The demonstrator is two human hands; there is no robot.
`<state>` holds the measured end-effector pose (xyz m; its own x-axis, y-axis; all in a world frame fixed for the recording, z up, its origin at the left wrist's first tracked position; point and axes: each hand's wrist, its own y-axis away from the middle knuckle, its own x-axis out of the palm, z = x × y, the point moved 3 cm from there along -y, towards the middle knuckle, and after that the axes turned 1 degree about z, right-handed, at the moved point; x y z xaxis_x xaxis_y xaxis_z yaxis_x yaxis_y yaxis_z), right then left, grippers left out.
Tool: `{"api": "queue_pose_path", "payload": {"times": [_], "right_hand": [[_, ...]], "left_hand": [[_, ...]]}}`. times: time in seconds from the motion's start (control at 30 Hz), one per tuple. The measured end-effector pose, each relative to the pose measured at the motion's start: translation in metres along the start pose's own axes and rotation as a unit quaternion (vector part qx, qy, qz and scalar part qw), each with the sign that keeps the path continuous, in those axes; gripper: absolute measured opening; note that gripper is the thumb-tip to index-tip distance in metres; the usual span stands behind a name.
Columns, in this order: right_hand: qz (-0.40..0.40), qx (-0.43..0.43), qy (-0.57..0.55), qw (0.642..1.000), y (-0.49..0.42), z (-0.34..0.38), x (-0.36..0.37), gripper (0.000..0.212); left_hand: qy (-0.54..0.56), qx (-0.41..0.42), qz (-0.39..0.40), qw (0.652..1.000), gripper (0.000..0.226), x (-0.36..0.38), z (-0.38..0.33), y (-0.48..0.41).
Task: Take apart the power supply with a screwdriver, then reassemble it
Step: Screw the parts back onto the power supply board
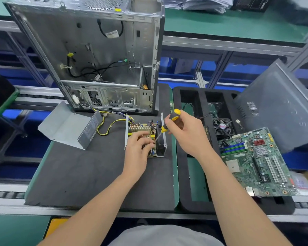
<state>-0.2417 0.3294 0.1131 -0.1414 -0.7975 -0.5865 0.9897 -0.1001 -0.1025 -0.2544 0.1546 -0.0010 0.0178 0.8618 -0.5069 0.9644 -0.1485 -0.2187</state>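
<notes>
One open computer case (89, 55), the largest item, stands upright at the far edge of a dark foam mat (75, 174), its interior facing the person. A grey side panel (281, 110) leans at the right, over the far corner of a black foam tray (190, 176) that lies just beside the mat. A green motherboard (252, 162) rests tilted on the tray's right side, with a black cooling fan (222, 126) behind it. The power supply cover (66, 128), a bent grey metal shell, lies off the unit on the mat's left. The power supply (142, 128) sits in front of the case with its circuit board exposed; yellow and black wires (105, 125) run from it toward the case. The left hand (138, 150) rests on the board, fingers bent and fingertips meeting at the screwdriver tip; whether they pinch anything cannot be told. The right hand (185, 132) grips the handle of the yellow-and-black screwdriver (164, 127), which slants down to the left into the unit.
</notes>
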Motion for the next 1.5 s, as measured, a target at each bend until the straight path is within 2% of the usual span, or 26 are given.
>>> {"api": "queue_pose_path", "payload": {"times": [0.17,0.4,0.6,0.87,1.17,1.5], "right_hand": [[0.023,-0.007,0.003,1.000,0.003,-0.010,0.010,0.013],[0.025,0.008,-0.028,0.999,-0.001,-0.021,0.010,0.011],[0.047,-0.014,0.008,0.999,-0.004,-0.018,0.011,0.009],[0.049,-0.038,0.025,0.998,-0.005,-0.016,0.013,0.003],[0.069,-0.073,0.085,0.991,0.001,-0.011,0.024,0.010],[0.072,-0.082,0.133,0.985,0.004,-0.019,0.038,0.010]], "left_hand": [[-0.052,0.021,-0.004,0.998,0.007,0.008,0.005,0.006],[-0.043,0.015,-0.029,0.999,0.007,0.010,0.006,0.006],[-0.031,0.029,-0.031,0.999,0.009,0.008,0.007,0.006],[-0.042,0.069,-0.009,0.997,0.022,0.003,0.011,0.008],[-0.099,0.146,0.044,0.983,0.030,0.013,0.037,0.019],[-0.135,0.145,0.065,0.978,0.045,0.016,0.042,0.018]]}}
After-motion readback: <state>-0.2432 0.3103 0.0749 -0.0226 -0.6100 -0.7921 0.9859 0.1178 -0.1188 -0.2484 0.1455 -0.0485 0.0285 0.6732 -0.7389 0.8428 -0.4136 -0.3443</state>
